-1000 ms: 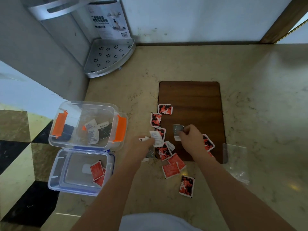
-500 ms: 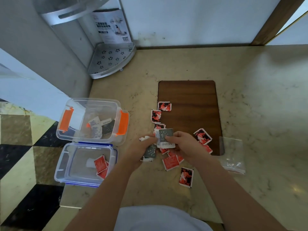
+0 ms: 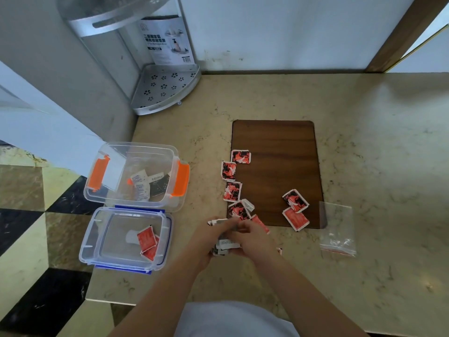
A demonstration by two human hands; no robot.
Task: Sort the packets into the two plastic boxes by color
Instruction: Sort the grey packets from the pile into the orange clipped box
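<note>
My left hand (image 3: 209,242) and my right hand (image 3: 255,239) meet just in front of the wooden board, both closed around a small stack of grey and white packets (image 3: 224,245). Several red packets (image 3: 232,190) lie along the board's left edge, and two more red packets (image 3: 295,210) sit near its front right. The clear box with orange clips (image 3: 97,190) at the left holds grey and white packets. Right in front of it, the clear box with blue clips (image 3: 92,239) holds red packets (image 3: 147,242).
The brown wooden board (image 3: 279,147) lies on the marble counter. A clear plastic bag (image 3: 337,229) rests to the right of the board. A metal corner shelf (image 3: 165,91) with a printed card stands at the back left. The counter's edge drops to a chequered floor at the left.
My right hand lifted a grey packet off the board and brought it to my left hand. Both hands have since come toward me and lower, pressing the packets together.
</note>
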